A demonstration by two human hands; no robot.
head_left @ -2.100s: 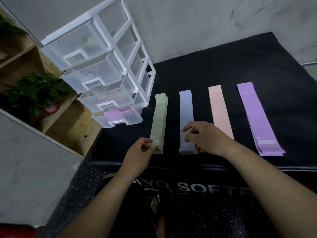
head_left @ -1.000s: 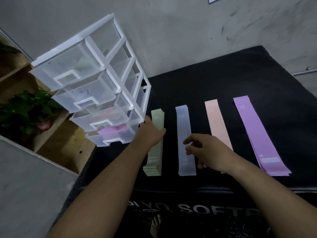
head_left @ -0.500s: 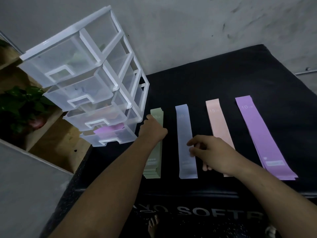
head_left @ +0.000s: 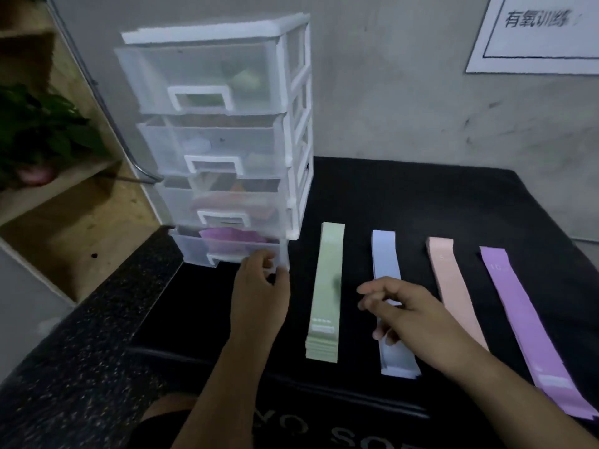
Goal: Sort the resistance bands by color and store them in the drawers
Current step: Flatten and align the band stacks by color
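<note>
Four flat stacks of resistance bands lie side by side on a black mat (head_left: pixel 405 202): green (head_left: pixel 325 286), pale blue (head_left: pixel 385 257), peach (head_left: pixel 453 286) and purple (head_left: pixel 531 325). A clear plastic drawer tower (head_left: pixel 223 131) stands at the mat's left. Its bottom drawer (head_left: pixel 223 251) holds purple bands and sits slightly pulled out. My left hand (head_left: pixel 262 286) curls at that drawer's front right corner, touching it. My right hand (head_left: pixel 402 309) hovers over the pale blue stack with fingers loosely bent and nothing in them.
A wooden shelf (head_left: pixel 74 215) with a leafy plant (head_left: pixel 39 131) stands left of the tower. A speckled dark ledge (head_left: pixel 81 351) runs along the mat's near left. The grey wall behind carries a white sign (head_left: pixel 538 34).
My left hand left the green stack and moved left to the bottom drawer's front corner. The view swung so the tower faces me more squarely. My right hand stayed over the blue stack.
</note>
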